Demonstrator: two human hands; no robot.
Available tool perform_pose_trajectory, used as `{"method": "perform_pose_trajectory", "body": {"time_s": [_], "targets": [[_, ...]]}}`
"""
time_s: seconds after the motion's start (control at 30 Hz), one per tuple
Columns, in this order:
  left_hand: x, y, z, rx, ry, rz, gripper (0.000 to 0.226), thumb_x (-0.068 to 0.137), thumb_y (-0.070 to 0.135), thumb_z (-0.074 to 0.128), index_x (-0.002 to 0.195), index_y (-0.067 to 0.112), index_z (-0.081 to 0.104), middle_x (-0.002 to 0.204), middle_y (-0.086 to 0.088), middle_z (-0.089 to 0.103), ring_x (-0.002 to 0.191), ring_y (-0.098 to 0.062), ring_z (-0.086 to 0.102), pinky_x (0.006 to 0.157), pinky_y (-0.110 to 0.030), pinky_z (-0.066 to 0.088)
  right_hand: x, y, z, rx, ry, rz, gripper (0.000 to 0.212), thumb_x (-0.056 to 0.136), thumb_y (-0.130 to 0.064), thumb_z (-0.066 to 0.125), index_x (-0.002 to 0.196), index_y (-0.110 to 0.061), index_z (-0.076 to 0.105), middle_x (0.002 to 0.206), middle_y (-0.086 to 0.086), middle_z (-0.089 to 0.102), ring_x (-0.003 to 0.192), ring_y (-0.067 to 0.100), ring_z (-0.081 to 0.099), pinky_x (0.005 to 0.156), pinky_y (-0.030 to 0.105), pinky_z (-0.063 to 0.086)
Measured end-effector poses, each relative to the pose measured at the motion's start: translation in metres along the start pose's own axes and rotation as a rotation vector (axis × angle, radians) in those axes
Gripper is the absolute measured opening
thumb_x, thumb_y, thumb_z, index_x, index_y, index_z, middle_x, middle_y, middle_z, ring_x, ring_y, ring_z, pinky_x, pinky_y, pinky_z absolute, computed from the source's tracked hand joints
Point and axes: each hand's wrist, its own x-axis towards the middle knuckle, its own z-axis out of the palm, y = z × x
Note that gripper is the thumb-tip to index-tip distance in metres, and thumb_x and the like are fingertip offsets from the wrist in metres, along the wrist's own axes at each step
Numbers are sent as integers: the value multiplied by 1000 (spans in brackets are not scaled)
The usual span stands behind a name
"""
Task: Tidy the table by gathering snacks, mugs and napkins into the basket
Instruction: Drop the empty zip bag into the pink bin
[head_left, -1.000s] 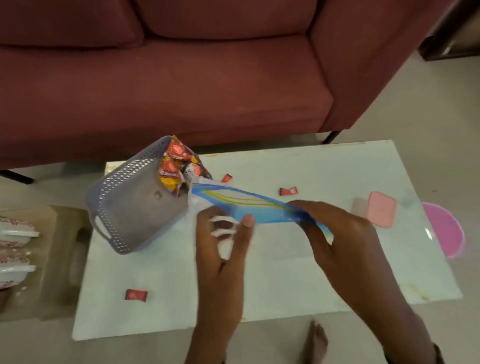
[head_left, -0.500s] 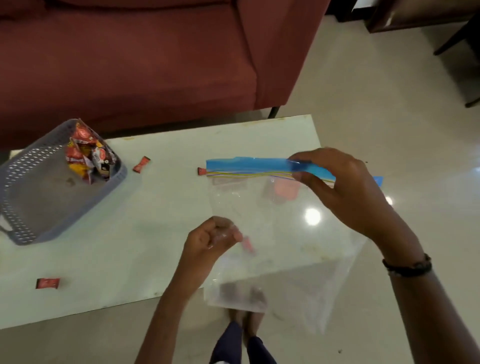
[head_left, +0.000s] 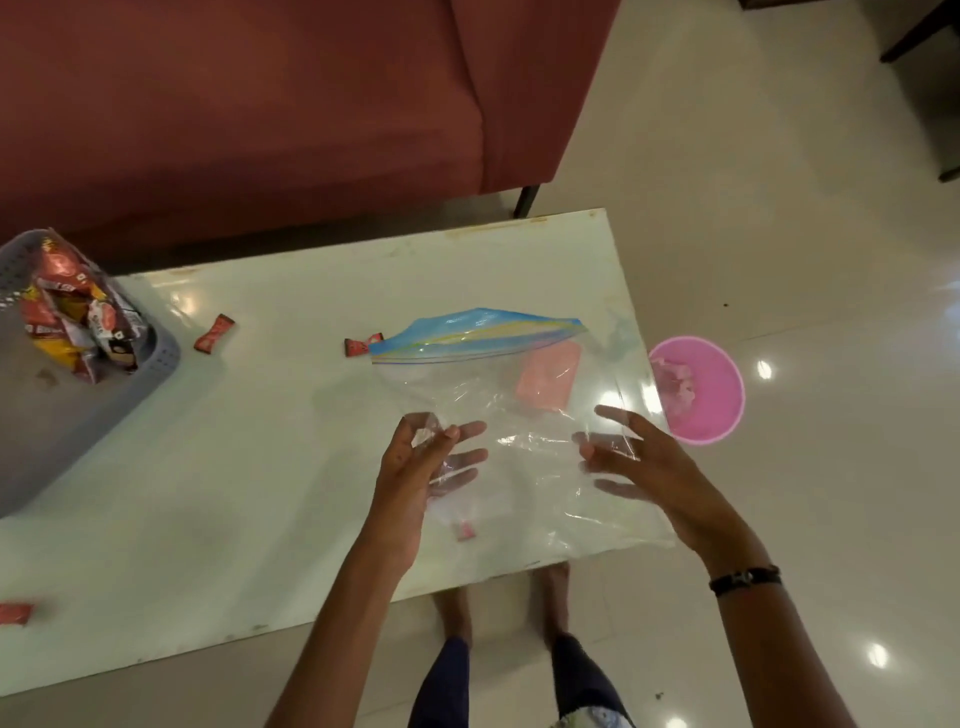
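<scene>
Head view: holding up a clear plastic zip bag with a blue top strip (head_left: 478, 338) over the white table (head_left: 260, 467). Left hand (head_left: 415, 467) pinching its edge, right hand (head_left: 639, 457) spread behind it. Grey plastic basket (head_left: 156, 374) with snack packets (head_left: 72, 312) far left.

1. The white glossy counter (head_left: 291, 467) carries a grey basket (head_left: 156, 374) at its left edge.
2. Red candies lie near the far edge (head_left: 214, 333) (head_left: 358, 347) and at the near left corner (head_left: 15, 613).
3. A clear zip bag (head_left: 498, 415) and a pink pad (head_left: 548, 375) lie toward the right edge.
</scene>
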Motion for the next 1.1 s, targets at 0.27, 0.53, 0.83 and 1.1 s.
{"method": "perform_pose_trajectory", "body": {"time_s": [0.27,0.53,0.83,1.1], "targets": [[40,-19,82,152,-23,-44,33,92,15,55,123,13,44,115,-7,69,86,-16,70,70,-20,55,29,-4,-99,-161,274,-212,31,88,4,56,108,-18,65,93,2,73,63,8,69,56,18,54],[84,-97,214,208,-99,-140,30,94,18,54,122,24,49,130,2,59,118,-15,56,98,-32,43,81,42,-240,-412,777,-362,42,80,13,45,99,-16,68,100,9,71,80,21,71,74,45,60],[176,-198,312,406,-149,-99,44,94,23,52,137,25,41,141,7,46,125,-10,47,99,-26,40,202,151,-269,-1040,360,-261,73,83,14,44,144,-25,36,157,8,21,121,37,50,72,49,59],[281,-284,329,1076,-202,61,58,92,7,42,146,26,28,158,-6,16,142,-33,23,112,-47,33,297,212,-277,-1334,-58,28,47,96,-8,43,141,-18,38,155,5,20,124,32,41,97,43,47]]}}
